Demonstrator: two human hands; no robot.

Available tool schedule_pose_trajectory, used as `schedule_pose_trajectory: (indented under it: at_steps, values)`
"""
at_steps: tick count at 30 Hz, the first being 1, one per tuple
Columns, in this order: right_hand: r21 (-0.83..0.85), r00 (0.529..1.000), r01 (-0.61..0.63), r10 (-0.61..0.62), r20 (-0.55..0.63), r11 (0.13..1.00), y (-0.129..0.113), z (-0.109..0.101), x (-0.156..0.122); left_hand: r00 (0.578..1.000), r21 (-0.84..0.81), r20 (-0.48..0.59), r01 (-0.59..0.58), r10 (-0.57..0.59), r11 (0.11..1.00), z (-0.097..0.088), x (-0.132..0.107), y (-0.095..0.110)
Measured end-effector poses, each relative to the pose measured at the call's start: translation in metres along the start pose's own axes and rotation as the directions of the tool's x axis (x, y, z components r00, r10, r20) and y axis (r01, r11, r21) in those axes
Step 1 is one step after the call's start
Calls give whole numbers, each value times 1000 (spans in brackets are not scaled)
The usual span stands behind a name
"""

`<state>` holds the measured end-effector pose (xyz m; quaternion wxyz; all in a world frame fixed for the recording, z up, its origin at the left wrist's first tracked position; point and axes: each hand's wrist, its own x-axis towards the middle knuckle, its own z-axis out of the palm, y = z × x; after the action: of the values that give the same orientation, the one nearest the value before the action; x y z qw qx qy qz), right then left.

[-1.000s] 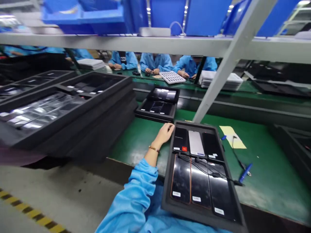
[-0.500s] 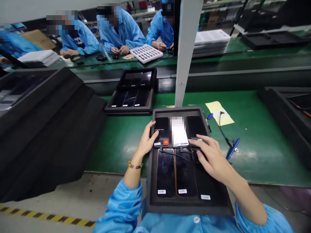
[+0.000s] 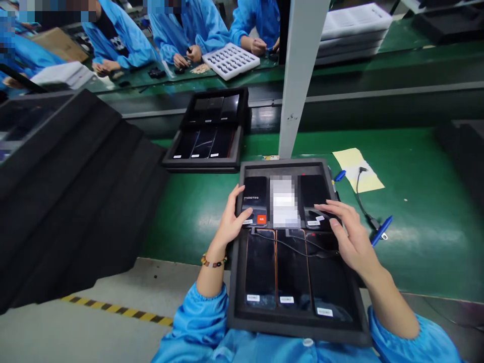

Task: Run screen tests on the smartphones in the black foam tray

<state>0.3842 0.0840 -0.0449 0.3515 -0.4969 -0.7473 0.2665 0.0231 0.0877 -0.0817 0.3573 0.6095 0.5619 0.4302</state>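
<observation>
A black foam tray (image 3: 235,282) holds several phones in two rows, its near end over the table edge against my body. My left hand (image 3: 230,222) lies at the tray's left rim, fingers extended along it, thumb on the upper-left phone (image 3: 254,189), whose dark screen shows text and an orange square. Beside it, the upper-middle phone (image 3: 284,201) has a lit, blurred screen. My right hand (image 3: 351,234) is open, fingertips over the dark upper-right phone (image 3: 313,189); whether they touch it I cannot tell. A black cable (image 3: 298,250) crosses the lower phones.
Grey-black stacked trays (image 3: 86,201) rise at left; another phone tray (image 3: 204,161) lies ahead. A white post (image 3: 298,75) stands behind my tray. Right of it are yellow paper (image 3: 350,159), a short cable (image 3: 361,199) and a blue pen (image 3: 382,230). Co-workers in blue sleeves (image 3: 212,25) sit opposite.
My right hand has shifted from the lit middle phone to the upper-right phone. My left hand keeps its place, its thumb a little lower on the phone. The head view has tilted down.
</observation>
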Motion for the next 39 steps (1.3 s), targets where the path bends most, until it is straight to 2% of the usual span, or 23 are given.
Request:
schedule_pose_trajectory:
  at_steps: [6,8,11,14,16,18,21,24,27,31,39]
  values:
    - [83,986,-132,139,-91,988,18,-3,12,999,-22,-28,33,-34,999,1,2,-5]
    - [70,985,-140,146,-88,988,21,-4,19,998,-13,-51,35,-35,999,3,4,-4]
    - [-48,1000,-4,5,19,999,11,1,29,997,-7,-72,34,-35,999,4,7,-5]
    - [-168,967,174,-137,213,970,-9,10,39,997,-12,-76,31,-32,999,5,9,-7]
    - [-208,939,237,-169,299,949,-19,15,45,996,-22,-78,30,-31,999,5,8,-8]
    - [-224,925,261,-178,335,939,-23,18,49,996,-32,-81,31,-33,999,5,8,-9]
    - [-208,943,226,-160,291,952,-18,14,51,996,-32,-82,30,-32,999,4,6,-7]
    - [-154,984,101,-76,162,983,-6,9,50,996,-37,-82,35,-38,999,4,6,-5]
    - [-65,997,1,3,71,998,6,6,49,995,-36,-85,41,-44,998,4,6,-5]
    - [31,999,-31,30,28,999,13,9,47,995,-50,-75,58,-62,997,3,7,-6]
    - [48,999,-54,53,11,997,15,13,45,996,-46,-73,55,-58,997,3,8,-7]
